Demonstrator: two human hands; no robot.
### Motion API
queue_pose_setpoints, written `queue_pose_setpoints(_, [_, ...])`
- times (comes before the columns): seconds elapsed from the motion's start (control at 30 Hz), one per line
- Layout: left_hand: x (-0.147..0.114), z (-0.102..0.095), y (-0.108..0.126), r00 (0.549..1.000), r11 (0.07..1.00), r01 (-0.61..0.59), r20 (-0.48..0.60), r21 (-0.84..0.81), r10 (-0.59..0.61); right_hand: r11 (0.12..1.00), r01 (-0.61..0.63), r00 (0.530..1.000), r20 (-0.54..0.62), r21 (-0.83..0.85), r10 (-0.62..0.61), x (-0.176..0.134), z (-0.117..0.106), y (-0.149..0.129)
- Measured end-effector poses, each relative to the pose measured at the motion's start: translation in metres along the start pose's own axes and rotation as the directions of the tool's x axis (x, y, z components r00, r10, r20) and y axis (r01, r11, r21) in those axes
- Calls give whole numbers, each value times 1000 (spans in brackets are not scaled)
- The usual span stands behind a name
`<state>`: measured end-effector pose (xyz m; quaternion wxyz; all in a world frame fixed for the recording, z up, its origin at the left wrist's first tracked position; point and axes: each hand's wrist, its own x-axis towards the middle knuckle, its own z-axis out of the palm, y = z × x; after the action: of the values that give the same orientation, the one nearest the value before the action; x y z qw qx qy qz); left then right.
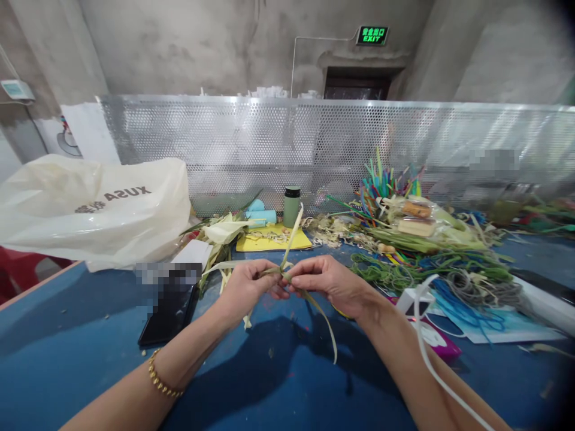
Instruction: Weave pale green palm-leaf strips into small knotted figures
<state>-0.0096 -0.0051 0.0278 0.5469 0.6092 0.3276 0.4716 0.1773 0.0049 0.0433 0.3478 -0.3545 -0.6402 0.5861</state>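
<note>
Pale green leaf strips [294, 236] cross in a small knot or fold between my two hands, held above the blue table. My left hand [251, 284] is closed, with its thumb and fingers pinching the strips from the left. From the other side my right hand [326, 280] pinches them near the crossing, its fingertips almost meeting the left ones. One strip end points upward, and another curls down below the right hand. The fingers partly hide the crossing itself. A gold bead bracelet [159, 377] circles my left wrist.
A black phone [168, 311] and a large white plastic bag [103, 203] lie left. Behind the hands are a yellow sheet [274, 239] and a green bottle [292, 206]. Green cords [404, 272], a white charger [414, 301] and its cable sit right. A perforated metal screen [251, 143] stands behind.
</note>
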Motion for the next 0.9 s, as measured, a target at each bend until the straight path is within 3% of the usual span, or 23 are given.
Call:
queue_pose_setpoints(0.23, [-3, 0, -1, 999, 994, -19, -36, -108, 16, 1000, 3, 1000, 21, -28, -2, 1, 1, -1])
queue_pose_setpoints(0.43, [-1, -2, -9, 1000, 994, 16, -4, -107, -17, 995, 47, 999, -28, 85, -45, 3, 9, 1])
queue_pose_setpoints(0.7, [0, -5, -7, 1000, 977, 22, 8, -213, -21, 967, 28, 996, 74, 252, -49, 1, 15, -2])
queue_pose_setpoints(0.9, [0, -4, -7, 1000, 985, -4, 13, -173, 6, 957, -8, 990, 137, 289, -33, 4, 13, 3])
